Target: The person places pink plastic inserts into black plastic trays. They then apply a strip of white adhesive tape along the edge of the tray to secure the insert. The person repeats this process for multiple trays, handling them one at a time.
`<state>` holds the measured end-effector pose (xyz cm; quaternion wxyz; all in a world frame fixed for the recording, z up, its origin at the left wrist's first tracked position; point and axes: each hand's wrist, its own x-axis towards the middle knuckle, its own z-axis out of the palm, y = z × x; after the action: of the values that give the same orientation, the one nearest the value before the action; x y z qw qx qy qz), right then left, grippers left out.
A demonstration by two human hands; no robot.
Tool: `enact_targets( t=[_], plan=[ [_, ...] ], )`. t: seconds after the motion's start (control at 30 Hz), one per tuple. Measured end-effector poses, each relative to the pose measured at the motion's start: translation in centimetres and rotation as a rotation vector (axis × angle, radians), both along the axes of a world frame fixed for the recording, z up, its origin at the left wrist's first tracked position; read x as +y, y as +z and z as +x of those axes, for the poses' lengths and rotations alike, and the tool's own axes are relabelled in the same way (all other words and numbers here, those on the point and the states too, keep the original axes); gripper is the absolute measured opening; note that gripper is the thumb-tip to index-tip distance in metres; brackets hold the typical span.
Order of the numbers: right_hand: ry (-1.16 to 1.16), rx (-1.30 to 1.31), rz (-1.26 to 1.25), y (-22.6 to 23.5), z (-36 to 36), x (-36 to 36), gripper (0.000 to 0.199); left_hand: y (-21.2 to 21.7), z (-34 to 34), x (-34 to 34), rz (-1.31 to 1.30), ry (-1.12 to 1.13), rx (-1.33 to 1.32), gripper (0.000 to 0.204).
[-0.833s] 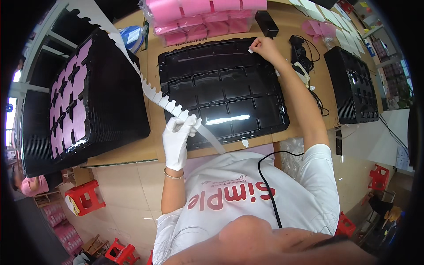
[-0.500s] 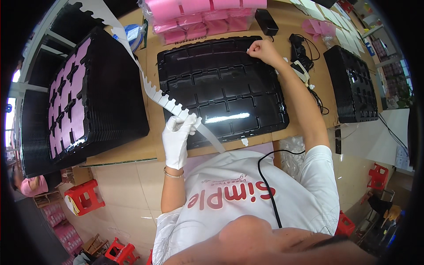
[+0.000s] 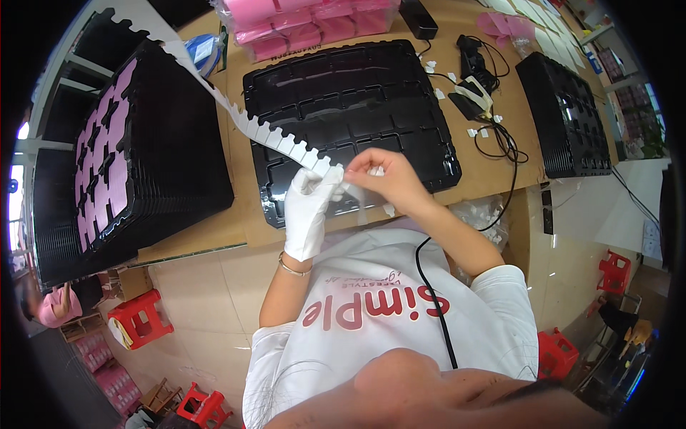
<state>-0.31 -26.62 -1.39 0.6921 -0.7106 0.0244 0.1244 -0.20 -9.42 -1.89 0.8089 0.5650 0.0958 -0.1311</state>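
A long white strip with a notched edge of small tabs (image 3: 275, 139) runs from the upper left across the black moulded tray (image 3: 343, 86). My left hand (image 3: 309, 211), in a white glove, is closed on the strip near the tray's front edge. At the same spot, the bare fingers of my right hand (image 3: 389, 182) pinch at the strip beside the gloved fingertips. A small white piece shows under my right fingers, too hidden to tell what it is. The tray lies flat on a brown cardboard-covered table (image 3: 239, 207). A smooth tail of the strip hangs below my hands.
Stacked black trays with pink pieces (image 3: 107, 157) rise at left; another black tray stack (image 3: 564, 118) stands at right. Pink wrapped bundles (image 3: 307, 25) sit behind. Black cables (image 3: 504, 139) and small white tabs (image 3: 439, 93) lie right of the tray. A black cord (image 3: 421, 275) crosses my shirt.
My right hand has come from the tray's far right corner down to my left fingertips. My left hand has shifted slightly right with the strip. The view has moved a little.
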Motion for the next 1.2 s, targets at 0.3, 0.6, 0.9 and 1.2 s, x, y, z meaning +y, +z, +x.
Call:
enact_targets(
  t=[0.3,0.6,0.9,1.2],
  plan=[
    [-0.080,-0.642,-0.289,0.5,-3.2,-2.0,0.008,0.3,-0.3,-0.9,0.120,-0.017,-0.025,0.011],
    [-0.089,-0.115,-0.828,-0.3,-1.4,-12.2,0.015,0.4,-0.4,-0.9,0.171,-0.075,-0.023,0.014],
    [-0.114,-0.194,-0.784,-1.2,-1.6,-11.6,0.012,-0.1,-0.4,-0.8,0.177,-0.067,-0.046,0.014],
    [-0.656,-0.269,-0.197,-1.0,-11.2,-21.8,0.008,0.5,-2.5,1.4,0.169,-0.057,-0.061,0.024]
  ],
)
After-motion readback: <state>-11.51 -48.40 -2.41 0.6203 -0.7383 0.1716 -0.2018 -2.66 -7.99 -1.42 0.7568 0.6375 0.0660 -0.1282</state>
